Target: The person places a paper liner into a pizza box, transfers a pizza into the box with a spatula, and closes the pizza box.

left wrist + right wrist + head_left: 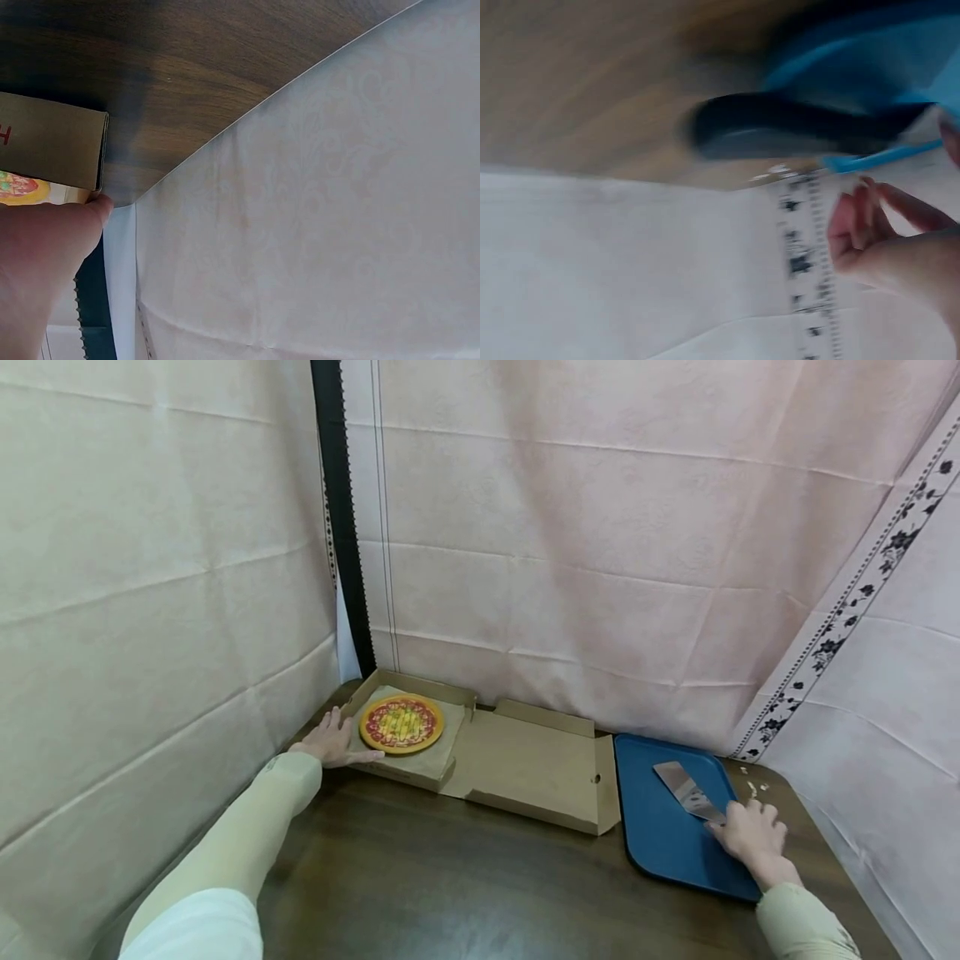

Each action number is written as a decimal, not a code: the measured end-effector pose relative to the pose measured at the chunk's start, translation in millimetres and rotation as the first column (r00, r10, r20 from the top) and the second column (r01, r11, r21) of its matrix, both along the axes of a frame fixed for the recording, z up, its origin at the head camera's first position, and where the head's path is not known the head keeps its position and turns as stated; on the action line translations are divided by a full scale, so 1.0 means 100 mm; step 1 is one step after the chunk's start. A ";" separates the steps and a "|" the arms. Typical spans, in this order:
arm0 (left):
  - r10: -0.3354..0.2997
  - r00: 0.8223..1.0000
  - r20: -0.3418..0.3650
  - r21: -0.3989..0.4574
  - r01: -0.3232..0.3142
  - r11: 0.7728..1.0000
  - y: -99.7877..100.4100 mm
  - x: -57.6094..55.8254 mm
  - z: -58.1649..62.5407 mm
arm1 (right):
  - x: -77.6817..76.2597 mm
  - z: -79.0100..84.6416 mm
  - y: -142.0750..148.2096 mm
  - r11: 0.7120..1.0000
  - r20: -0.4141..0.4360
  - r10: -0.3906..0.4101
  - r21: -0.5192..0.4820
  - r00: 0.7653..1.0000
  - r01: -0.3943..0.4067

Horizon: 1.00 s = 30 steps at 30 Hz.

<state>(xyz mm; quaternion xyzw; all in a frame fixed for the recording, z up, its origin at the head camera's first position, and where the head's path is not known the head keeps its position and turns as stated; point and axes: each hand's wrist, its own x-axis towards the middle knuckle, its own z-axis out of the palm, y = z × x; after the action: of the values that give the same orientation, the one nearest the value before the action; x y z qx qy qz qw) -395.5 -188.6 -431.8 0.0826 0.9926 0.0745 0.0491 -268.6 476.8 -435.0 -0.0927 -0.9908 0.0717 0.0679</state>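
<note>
A pizza (402,724) with a yellow rim lies on pale paper (431,762) in the base of an opened cardboard pizza box (525,764). At the base's near left corner rests my left hand (330,742), with fingers along the left wall and thumb along the front; the left wrist view shows the thumb (103,208) at the box corner. A metal turner (686,790) with a black handle (780,126) lies over the blue tray (645,835). My right hand (750,835) hovers over the handle, its thumb and fingers spread apart.
The box lid lies unfolded to the right, its side flap (607,785) beside the tray. Small pale scraps (753,788) lie on the brown table (450,885) by the tray's right edge. Cloth curtains (585,543) hang behind and at both sides.
</note>
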 end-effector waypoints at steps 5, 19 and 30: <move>0.002 1.000 -0.012 -0.015 -0.002 1.000 -0.03 0.03 -0.03 | -0.23 0.02 -0.53 0.979 -0.175 0.168 -0.088 0.970 -0.186; 0.012 1.000 -0.019 -0.045 -0.012 0.999 -0.08 -0.02 -0.02 | -0.68 -0.10 -1.31 0.849 0.033 0.193 -0.507 0.981 -0.151; 0.009 0.999 -0.034 -0.029 -0.010 1.000 -0.03 -0.03 -0.05 | -0.74 0.22 -1.33 0.756 0.194 0.232 -0.653 0.953 -0.051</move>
<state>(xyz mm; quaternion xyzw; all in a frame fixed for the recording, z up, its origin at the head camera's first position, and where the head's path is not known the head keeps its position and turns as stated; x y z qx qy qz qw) -398.9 -191.2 -436.6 0.0787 0.9946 0.0589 0.0329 -342.9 344.0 -412.6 -0.0432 -0.9105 0.3974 -0.1055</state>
